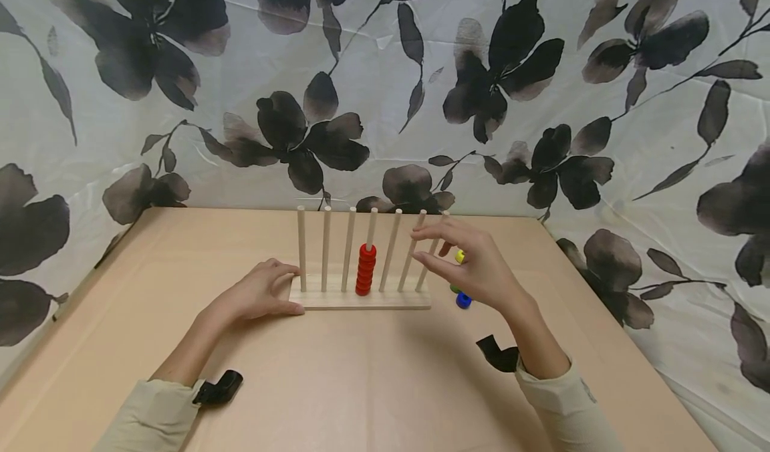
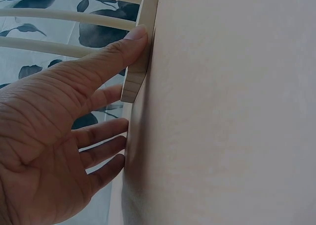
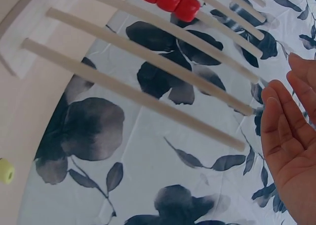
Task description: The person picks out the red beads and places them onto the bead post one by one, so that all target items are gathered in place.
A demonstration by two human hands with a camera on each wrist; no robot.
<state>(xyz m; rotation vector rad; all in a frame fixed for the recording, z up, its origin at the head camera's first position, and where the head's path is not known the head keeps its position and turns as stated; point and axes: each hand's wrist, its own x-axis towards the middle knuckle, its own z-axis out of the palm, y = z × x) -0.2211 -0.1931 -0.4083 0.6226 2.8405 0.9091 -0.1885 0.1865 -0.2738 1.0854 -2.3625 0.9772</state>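
A wooden peg stand [image 1: 337, 300] with several upright rods is on the table. Red beads [image 1: 365, 269] are stacked on its middle rod, and the other rods are bare. My left hand [image 1: 255, 293] grips the left end of the base; in the left wrist view its thumb [image 2: 136, 37] presses the front edge, the index finger is behind it and the other fingers are spread. Around the tops of the right-hand rods, my right hand [image 1: 475, 258] is raised with thumb and fingers apart, holding nothing. The right wrist view has its fingers [image 3: 279, 116] just beyond the rod tips.
Behind my right hand, partly covered by it, lie a yellow bead [image 1: 460, 256], a green bead [image 1: 454, 289] and a blue bead [image 1: 463, 300]. The wooden table [image 1: 361, 385] ends at the back against a floral cloth [image 1: 385, 71]. Black straps [image 1: 219, 388] show at both wrists.
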